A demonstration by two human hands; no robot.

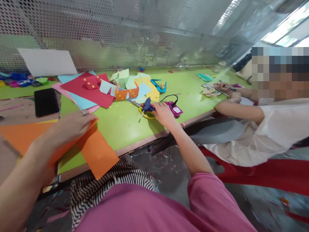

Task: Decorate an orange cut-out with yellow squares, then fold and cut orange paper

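My left hand [74, 124], with a ring on one finger, pinches a sheet of orange paper [98, 151] near its upper edge. The paper is folded or overlapped; one flap hangs past the table's front edge and another part spreads left under my forearm. My right hand [165, 114] is closed at one end of a small dark blue glue gun [147, 105], a pale stick poking from it. Scissors [148, 116] with yellow handles lie beneath the glue gun, blades pointing up-left. A black cable loops from near my fingers to a magenta box [176, 110].
Coloured paper sheets [84, 87] and cut, folded paper strips [126, 93] lie behind my hands. A black phone [46, 102] rests at left, near a white sheet [48, 62] propped against a perforated screen. A co-worker [272, 116] sits at right, hands over small items.
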